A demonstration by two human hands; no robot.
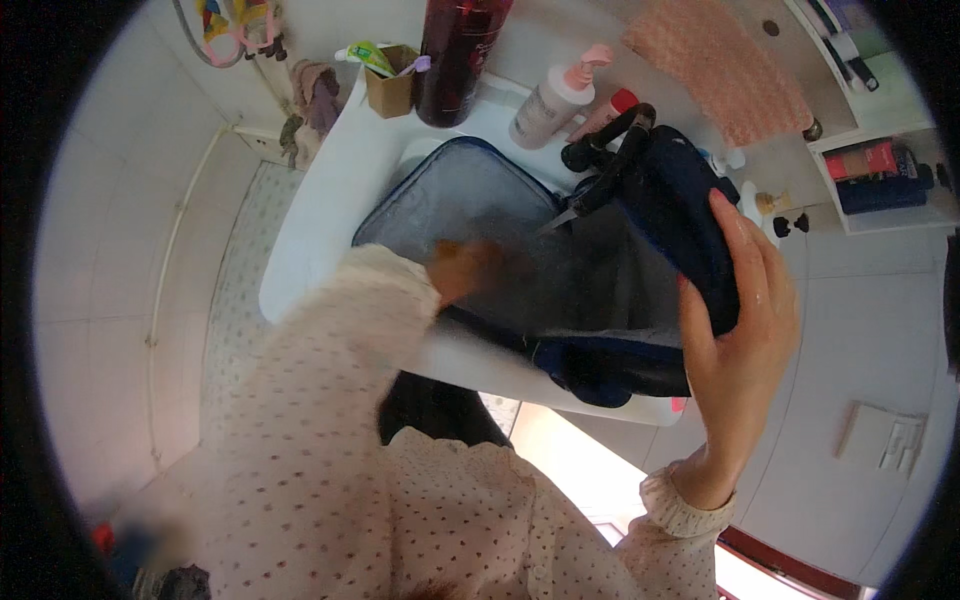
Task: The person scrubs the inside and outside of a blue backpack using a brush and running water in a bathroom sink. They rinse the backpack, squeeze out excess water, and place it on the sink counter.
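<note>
A dark blue fabric bag [465, 180] with a grey lining lies opened in the white washbasin [315, 225]. My right hand [750, 300] grips the bag's raised side wall, thumb on the inner side and fingers over the outside. Inside the bag is my left hand [469, 270], blurred by motion over the grey lining. Whether it holds something there is hidden by the blur. A black faucet [611, 161] reaches over the bag, and a thin stream of water [556, 221] runs from its spout into it.
Along the basin's back rim stand a cardboard cup [390, 94] with a toothpaste tube [370, 58], a tall dark red bottle [457, 67], a pump bottle [551, 105] and a red-capped bottle [606, 112]. A pink towel [720, 67] hangs behind. Shelves [885, 217] hold toiletries at right.
</note>
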